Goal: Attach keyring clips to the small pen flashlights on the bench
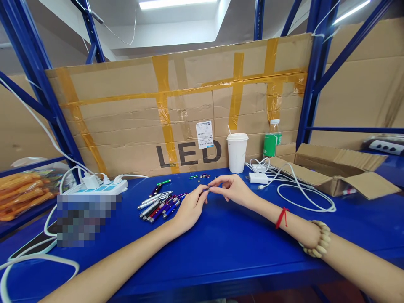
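Note:
My left hand (191, 207) and my right hand (232, 188) meet above the blue tabletop, fingertips almost touching. Both are closed in a pinch around a tiny shiny piece, too small to name. Close beside my left hand lies a pile of metallic pens (158, 207) in silver, purple, red and blue; the hand hides part of it. A green pen piece (163, 182) rests at the back of this pile. Just behind my fingertips are several tiny loose parts (204, 176), with small green pieces (193, 177) to their left.
A white paper cup (237, 153) with a straw stands behind my right hand, near a green-labelled bottle (272, 141). White cables and a charger (258, 178) lie before an open cardboard box (337, 172). Left, a power strip (94, 187) holds plugs. Taped cardboard (132, 126) walls the back.

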A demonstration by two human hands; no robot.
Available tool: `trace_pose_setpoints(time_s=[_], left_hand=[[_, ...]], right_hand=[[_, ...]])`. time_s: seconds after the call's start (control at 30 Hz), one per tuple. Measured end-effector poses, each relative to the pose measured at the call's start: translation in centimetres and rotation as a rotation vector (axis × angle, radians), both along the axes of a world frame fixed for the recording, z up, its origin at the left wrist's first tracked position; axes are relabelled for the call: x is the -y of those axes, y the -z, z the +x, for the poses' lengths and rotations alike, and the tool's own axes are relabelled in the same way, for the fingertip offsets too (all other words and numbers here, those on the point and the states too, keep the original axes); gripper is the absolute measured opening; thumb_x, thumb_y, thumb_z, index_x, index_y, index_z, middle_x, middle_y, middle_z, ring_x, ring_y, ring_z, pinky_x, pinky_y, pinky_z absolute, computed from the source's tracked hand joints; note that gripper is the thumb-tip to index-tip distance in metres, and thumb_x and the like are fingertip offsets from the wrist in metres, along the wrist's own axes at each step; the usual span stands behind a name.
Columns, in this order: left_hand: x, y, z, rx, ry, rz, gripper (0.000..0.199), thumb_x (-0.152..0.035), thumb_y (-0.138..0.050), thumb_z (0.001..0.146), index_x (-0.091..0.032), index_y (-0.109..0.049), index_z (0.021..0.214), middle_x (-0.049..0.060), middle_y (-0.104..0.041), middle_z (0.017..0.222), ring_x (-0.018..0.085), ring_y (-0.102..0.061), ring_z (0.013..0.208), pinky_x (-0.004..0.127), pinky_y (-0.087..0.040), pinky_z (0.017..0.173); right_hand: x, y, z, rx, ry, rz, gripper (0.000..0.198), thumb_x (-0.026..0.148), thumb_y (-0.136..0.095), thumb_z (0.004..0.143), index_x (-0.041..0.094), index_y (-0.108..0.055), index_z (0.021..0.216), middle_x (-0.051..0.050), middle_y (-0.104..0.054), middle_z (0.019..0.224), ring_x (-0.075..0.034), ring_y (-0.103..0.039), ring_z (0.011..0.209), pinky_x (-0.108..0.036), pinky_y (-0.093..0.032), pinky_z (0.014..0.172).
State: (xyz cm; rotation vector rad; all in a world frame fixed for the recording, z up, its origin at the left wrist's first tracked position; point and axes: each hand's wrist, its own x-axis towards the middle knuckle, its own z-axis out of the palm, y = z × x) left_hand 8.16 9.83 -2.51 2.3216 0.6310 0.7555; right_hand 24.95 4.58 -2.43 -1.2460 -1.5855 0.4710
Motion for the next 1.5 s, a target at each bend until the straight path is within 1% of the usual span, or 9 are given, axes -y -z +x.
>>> trace_pose_setpoints(time_s=[0.2, 0.4, 0.6, 0.8, 0.9, 1.0, 1.1, 1.3, 1.5], left_hand=[[0.2, 0.0, 0.0, -0.004, 0.036, -0.055, 0.028, -0.037, -0.03, 0.086, -0.023, -0.052, 0.095, -0.004, -0.056, 0.08, 0.008, -0.051, 0.073, 0.019, -0.037, 0.071], [-0.2, 0.1, 0.0, -0.013, 0.027, -0.08, 0.031, -0.04, -0.028, 0.086, -0.023, -0.053, 0.094, -0.004, -0.053, 0.076, 0.008, -0.049, 0.075, 0.02, -0.036, 0.074], [0.0, -0.1, 0.1, -0.014, 0.0, -0.098, 0.03, -0.039, -0.029, 0.086, -0.022, -0.052, 0.093, -0.002, -0.057, 0.089, 0.01, -0.05, 0.083, 0.022, -0.038, 0.08], [-0.4, 0.2, 0.3, 0.041, -0.005, -0.037, 0.025, -0.033, -0.033, 0.086, -0.021, -0.052, 0.097, 0.001, -0.056, 0.106, 0.013, -0.048, 0.102, 0.025, -0.034, 0.095], [-0.5, 0.3, 0.4, 0.026, -0.016, -0.02, 0.025, -0.033, -0.033, 0.086, -0.021, -0.053, 0.094, 0.0, -0.058, 0.098, 0.011, -0.051, 0.091, 0.023, -0.037, 0.088], [-0.6, 0.3, 0.3, -0.016, 0.009, -0.014, 0.028, -0.035, -0.03, 0.086, -0.02, -0.054, 0.087, -0.003, -0.055, 0.073, 0.008, -0.048, 0.068, 0.019, -0.037, 0.07], [-0.6, 0.4, 0.1, -0.047, 0.037, 0.0, 0.031, -0.037, -0.029, 0.086, -0.021, -0.056, 0.09, -0.004, -0.052, 0.065, 0.008, -0.046, 0.062, 0.019, -0.036, 0.066], [-0.6, 0.4, -0.1, -0.051, 0.107, 0.006, 0.035, -0.036, -0.03, 0.086, -0.028, -0.054, 0.111, -0.001, -0.061, 0.107, 0.014, -0.054, 0.101, 0.026, -0.039, 0.092], [-0.8, 0.7, -0.1, -0.107, 0.023, 0.083, 0.039, -0.042, -0.025, 0.086, -0.027, -0.055, 0.107, 0.001, -0.062, 0.106, 0.016, -0.057, 0.096, 0.029, -0.043, 0.089]], right_hand=[[-0.1, 0.1, -0.2, 0.024, 0.027, -0.033, 0.035, 0.042, -0.064, 0.07, 0.009, -0.068, 0.081, -0.003, -0.058, 0.055, -0.004, -0.041, 0.037, -0.018, -0.029, 0.037], [-0.1, 0.1, -0.3, -0.026, -0.007, -0.054, 0.038, 0.042, -0.064, 0.069, 0.01, -0.065, 0.09, -0.006, -0.063, 0.074, -0.003, -0.042, 0.038, -0.018, -0.03, 0.038], [0.1, 0.0, -0.4, -0.034, -0.014, -0.099, 0.038, 0.04, -0.059, 0.075, 0.009, -0.064, 0.096, 0.002, -0.048, 0.044, -0.005, -0.041, 0.037, -0.017, -0.031, 0.039], [-0.1, 0.1, -0.2, -0.042, -0.053, -0.067, 0.037, 0.037, -0.06, 0.074, 0.009, -0.063, 0.099, -0.002, -0.058, 0.06, -0.004, -0.042, 0.038, -0.017, -0.031, 0.038], [-0.2, 0.1, 0.0, -0.067, -0.037, -0.05, 0.037, 0.037, -0.064, 0.07, 0.009, -0.064, 0.096, -0.006, -0.062, 0.074, -0.002, -0.042, 0.038, -0.017, -0.03, 0.037], [-0.3, 0.1, 0.1, -0.075, -0.016, -0.047, 0.036, 0.036, -0.067, 0.068, 0.008, -0.066, 0.091, -0.005, -0.062, 0.066, -0.002, -0.041, 0.037, -0.017, -0.03, 0.037], [-0.4, 0.2, 0.5, -0.075, -0.038, -0.045, 0.033, 0.035, -0.069, 0.066, 0.007, -0.067, 0.085, -0.006, -0.063, 0.068, -0.003, -0.041, 0.038, -0.018, -0.031, 0.037], [-0.8, 0.8, 1.2, -0.103, -0.069, -0.058, 0.035, 0.038, -0.074, 0.058, 0.008, -0.067, 0.075, -0.008, -0.064, 0.076, -0.004, -0.043, 0.038, -0.019, -0.032, 0.035], [-0.9, 1.0, 1.1, -0.028, -0.067, 0.001, 0.032, 0.037, -0.071, 0.064, 0.01, -0.068, 0.081, -0.008, -0.063, 0.08, -0.003, -0.043, 0.038, -0.019, -0.034, 0.035]])
